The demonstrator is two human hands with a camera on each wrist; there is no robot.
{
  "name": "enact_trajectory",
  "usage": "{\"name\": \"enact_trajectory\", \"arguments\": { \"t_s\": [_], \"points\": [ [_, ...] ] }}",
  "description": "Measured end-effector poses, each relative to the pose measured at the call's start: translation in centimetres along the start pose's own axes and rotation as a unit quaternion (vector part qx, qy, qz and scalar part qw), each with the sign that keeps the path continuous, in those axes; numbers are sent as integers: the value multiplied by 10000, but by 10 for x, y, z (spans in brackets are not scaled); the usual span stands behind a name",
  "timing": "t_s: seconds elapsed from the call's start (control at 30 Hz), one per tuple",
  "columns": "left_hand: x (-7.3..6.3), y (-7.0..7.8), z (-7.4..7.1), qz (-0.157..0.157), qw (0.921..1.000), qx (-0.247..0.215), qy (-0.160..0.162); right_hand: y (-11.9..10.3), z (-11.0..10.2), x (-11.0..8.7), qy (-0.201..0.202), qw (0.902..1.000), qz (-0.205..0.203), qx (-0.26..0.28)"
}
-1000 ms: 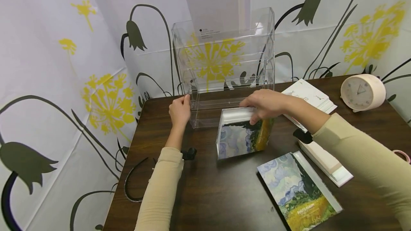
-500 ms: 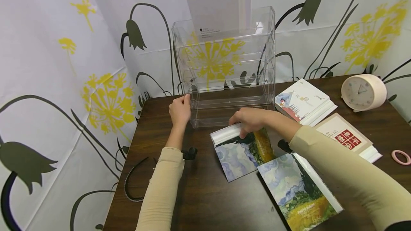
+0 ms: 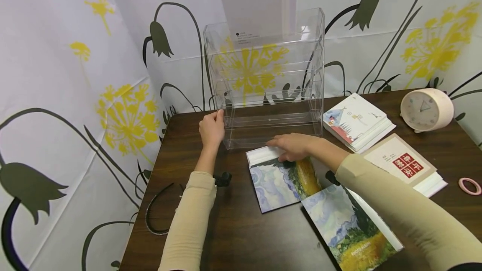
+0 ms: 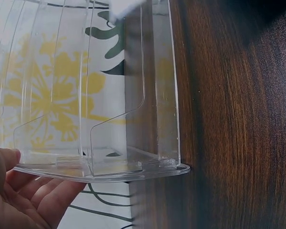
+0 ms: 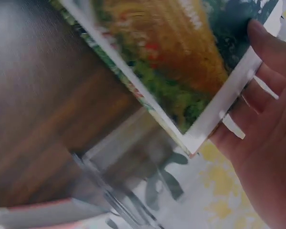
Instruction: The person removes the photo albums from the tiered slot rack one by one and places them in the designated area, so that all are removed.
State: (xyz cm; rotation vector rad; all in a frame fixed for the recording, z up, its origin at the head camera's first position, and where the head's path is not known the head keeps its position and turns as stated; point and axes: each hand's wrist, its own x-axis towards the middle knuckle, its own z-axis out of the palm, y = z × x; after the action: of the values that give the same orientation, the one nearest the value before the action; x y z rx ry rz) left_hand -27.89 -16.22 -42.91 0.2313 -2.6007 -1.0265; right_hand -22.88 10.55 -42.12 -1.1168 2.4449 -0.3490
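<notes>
My left hand [image 3: 211,130] pinches the left side edge of a clear acrylic tiered rack [image 4: 133,176], thumb inside and fingers behind. A photo album [image 3: 276,183] with a painted landscape cover lies nearly flat just in front of the rack. On its far edge is my right hand [image 3: 295,145]; in the right wrist view, the thumb [image 5: 267,40] presses the cover and the fingers go round the white page edge. A matching photo album [image 3: 348,225] lies at the front right, its upper left corner meeting the held one. A tall white book [image 3: 252,7] stands in the rack's top tier.
Right of the rack lies a stack of white books [image 3: 357,116]. Nearer is a beige-covered book with red characters [image 3: 399,162], partly behind my right sleeve. A pink alarm clock [image 3: 426,109] and a pink ring [image 3: 470,186] sit farther right. A dark curved cord [image 3: 150,212] lies left.
My right hand has brought the album from tilted up by the rack down and nearer, to almost flat beside the matching album. My left hand keeps its hold on the rack.
</notes>
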Motion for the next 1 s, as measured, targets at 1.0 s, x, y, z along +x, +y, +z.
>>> {"name": "enact_trajectory", "arguments": {
  "t_s": [1.0],
  "points": [
    [1,1,0,-42,10000,62,43,20,30,-4,447,9984,336,-56]
  ]
}}
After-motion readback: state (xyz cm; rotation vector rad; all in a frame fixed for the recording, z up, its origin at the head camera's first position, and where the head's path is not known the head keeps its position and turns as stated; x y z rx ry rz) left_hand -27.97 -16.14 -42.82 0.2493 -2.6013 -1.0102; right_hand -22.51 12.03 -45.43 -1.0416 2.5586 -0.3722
